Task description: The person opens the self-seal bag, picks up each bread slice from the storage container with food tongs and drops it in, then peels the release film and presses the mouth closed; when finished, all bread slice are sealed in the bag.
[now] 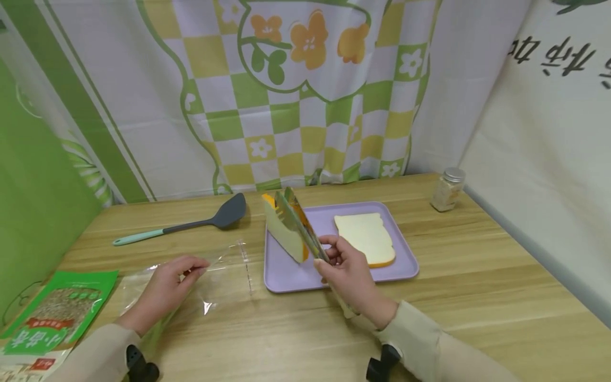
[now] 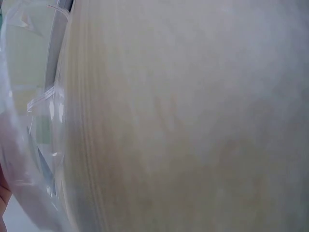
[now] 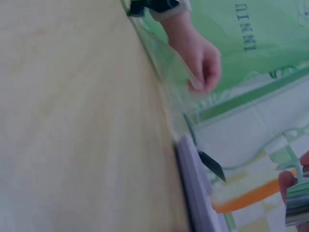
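Note:
My right hand (image 1: 350,270) holds metal tongs (image 1: 298,228), whose tips grip a slice of white bread (image 1: 285,236) with an orange-brown crust. That slice stands on edge over the left part of a purple tray (image 1: 403,260); whether it touches the tray I cannot tell. A second slice (image 1: 367,236) lies flat on the tray's right side. Off to the left, my left hand (image 1: 169,286) pinches the edge of a clear plastic bag (image 1: 226,276) between thumb and fingers, also seen in the right wrist view. The left wrist view shows the bag (image 2: 34,183) close up.
A spatula (image 1: 191,225) with a dark blade and mint handle lies behind the bag. The green food packet (image 1: 62,307) is at the front left. At the back right stands a glass jar (image 1: 447,190) with a metal lid. A checked curtain (image 1: 296,116) hangs behind the table.

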`<state>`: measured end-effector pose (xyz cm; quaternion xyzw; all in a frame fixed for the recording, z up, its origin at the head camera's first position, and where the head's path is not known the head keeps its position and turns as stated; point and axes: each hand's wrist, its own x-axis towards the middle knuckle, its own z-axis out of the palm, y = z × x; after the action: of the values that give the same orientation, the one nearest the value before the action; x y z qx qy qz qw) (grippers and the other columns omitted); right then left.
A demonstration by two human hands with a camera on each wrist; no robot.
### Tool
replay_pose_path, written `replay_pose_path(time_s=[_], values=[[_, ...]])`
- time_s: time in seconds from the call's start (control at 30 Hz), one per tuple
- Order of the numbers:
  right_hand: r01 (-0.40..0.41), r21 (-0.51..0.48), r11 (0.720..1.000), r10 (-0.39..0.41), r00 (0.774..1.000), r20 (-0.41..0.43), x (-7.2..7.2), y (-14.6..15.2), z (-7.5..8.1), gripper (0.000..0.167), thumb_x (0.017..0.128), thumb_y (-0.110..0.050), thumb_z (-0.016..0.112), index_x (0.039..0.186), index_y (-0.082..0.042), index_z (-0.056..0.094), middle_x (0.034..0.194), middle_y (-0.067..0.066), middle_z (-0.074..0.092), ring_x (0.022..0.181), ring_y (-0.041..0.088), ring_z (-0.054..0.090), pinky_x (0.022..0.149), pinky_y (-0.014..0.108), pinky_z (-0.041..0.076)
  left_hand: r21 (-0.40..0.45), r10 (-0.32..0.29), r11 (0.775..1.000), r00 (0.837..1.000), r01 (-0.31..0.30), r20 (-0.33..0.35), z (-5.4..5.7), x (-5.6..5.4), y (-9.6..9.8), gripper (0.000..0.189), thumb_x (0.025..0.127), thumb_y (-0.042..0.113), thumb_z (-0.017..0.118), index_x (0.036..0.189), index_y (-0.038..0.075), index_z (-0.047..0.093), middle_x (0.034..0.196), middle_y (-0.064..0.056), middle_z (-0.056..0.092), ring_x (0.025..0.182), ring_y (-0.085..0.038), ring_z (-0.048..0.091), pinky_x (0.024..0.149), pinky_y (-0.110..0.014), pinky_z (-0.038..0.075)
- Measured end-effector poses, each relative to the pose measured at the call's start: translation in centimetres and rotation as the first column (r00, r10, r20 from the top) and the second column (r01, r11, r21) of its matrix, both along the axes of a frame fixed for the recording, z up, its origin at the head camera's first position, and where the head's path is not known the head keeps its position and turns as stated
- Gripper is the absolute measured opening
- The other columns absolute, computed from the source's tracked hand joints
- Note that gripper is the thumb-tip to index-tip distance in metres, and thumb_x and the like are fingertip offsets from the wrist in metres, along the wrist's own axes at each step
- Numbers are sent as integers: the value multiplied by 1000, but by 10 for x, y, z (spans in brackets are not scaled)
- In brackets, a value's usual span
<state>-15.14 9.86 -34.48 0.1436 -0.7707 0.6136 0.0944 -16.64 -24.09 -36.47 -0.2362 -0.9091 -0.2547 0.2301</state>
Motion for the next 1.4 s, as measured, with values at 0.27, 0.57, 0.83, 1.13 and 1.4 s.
replay_pose_path(time_s=[0.27, 0.57, 0.83, 1.13, 1.4], values=[[-67, 150, 986, 76, 996, -53, -14, 53, 14, 34, 81, 7, 62, 114, 4, 56, 77, 12, 57, 58, 13, 56, 50, 28, 52, 1, -19, 1000, 1000, 19, -7, 2, -1, 1, 20, 76, -9, 68, 89, 6, 70, 85, 0, 67, 73, -3, 57, 60, -23, 50], [-81, 429, 900, 177, 966, -189, -18, 78, 10, 37, 78, -2, 69, 114, 1, 58, 77, 2, 62, 61, 4, 52, 51, 22, 46, -2, -50, 999, 997, 50, -51, 5, -2, 4, 21, 73, -10, 70, 87, 5, 69, 84, 0, 67, 73, -7, 59, 61, -24, 51], [-4, 625, 780, 196, 951, -239, -14, 89, 1, 38, 81, -6, 68, 116, 1, 58, 93, 6, 63, 76, 10, 53, 65, 26, 47, -16, -66, 998, 996, 65, -56, 4, -2, 5, 20, 74, -8, 71, 86, 7, 69, 83, 1, 66, 72, -9, 59, 61, -24, 51], [114, 688, 717, 155, 936, -317, -1, 99, 0, 32, 81, -2, 67, 111, 6, 60, 96, 13, 66, 87, 23, 61, 74, 41, 50, -24, -51, 998, 998, 50, -47, 2, -3, 4, 20, 74, -9, 70, 86, 6, 69, 83, 1, 67, 73, -6, 59, 62, -25, 52], [191, 703, 685, 58, 947, -315, 5, 101, 2, 27, 83, 1, 64, 109, 1, 60, 98, 12, 65, 87, 24, 62, 73, 43, 51, -21, -30, 999, 999, 30, -29, 3, -2, 4, 19, 75, -7, 69, 87, 7, 69, 83, 2, 66, 73, -4, 58, 63, -25, 52]])
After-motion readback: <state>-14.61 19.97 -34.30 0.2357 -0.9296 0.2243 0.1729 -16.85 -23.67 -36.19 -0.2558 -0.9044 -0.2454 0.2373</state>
